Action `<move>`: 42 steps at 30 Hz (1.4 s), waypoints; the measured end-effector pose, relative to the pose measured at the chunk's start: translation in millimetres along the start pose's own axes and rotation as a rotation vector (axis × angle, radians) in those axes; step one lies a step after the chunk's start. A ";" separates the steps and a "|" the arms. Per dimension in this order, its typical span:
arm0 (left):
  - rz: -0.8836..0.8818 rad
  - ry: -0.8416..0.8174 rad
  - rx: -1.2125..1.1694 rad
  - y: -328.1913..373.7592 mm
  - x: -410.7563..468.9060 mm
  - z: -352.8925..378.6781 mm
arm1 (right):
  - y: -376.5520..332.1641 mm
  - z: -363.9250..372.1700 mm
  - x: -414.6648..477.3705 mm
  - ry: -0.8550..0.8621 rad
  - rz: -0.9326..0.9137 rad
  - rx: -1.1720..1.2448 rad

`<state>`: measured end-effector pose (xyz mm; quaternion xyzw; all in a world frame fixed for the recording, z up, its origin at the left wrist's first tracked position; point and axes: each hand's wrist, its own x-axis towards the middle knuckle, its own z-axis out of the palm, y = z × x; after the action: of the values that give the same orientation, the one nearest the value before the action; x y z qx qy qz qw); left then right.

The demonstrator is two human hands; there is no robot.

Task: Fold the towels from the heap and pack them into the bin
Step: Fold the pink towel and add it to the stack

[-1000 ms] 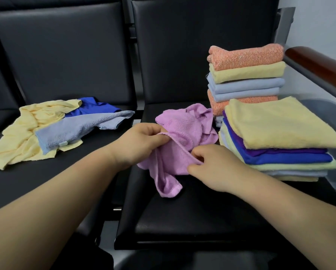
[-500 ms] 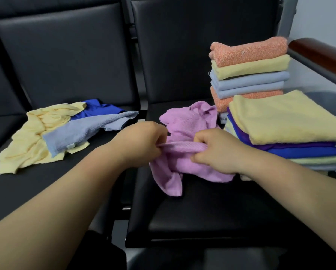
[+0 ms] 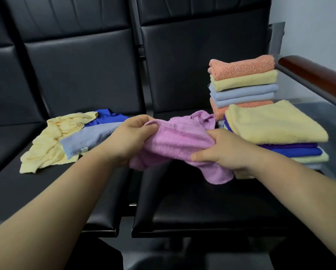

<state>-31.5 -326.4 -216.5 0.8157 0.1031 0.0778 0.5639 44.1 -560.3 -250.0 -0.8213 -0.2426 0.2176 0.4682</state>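
Here the left hand [image 3: 128, 139] and right hand [image 3: 219, 151] grip the pink towel [image 3: 177, 143], fingers curled round its bunched edge.

Armrest [image 3: 317, 75] cropped at right, blue towel [image 3: 106, 117] mostly buried

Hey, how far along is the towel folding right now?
Done: a tall back stack and a wider front stack, both folded. In hand: left hand and right hand grip the crumpled pink towel. Left: the unfolded heap, yellow and blue, plus packing, not visibly started.
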 end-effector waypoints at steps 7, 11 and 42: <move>0.090 -0.258 0.840 -0.8 -13.9 -12.4 | -2.1 -8.6 -5.6 0.171 -0.030 -0.476; 0.118 -0.205 0.602 -13.3 -11.7 -18.6 | -5.8 -10.6 -17.6 0.083 -0.020 -0.142; 0.034 -0.380 0.729 -12.1 8.1 -8.7 | -12.3 -17.2 -3.7 0.073 0.004 -0.165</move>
<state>-26.8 -312.2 -224.6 0.9635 0.0044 -0.1066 0.2454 48.8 -568.5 -230.8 -0.8652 -0.2406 0.1676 0.4068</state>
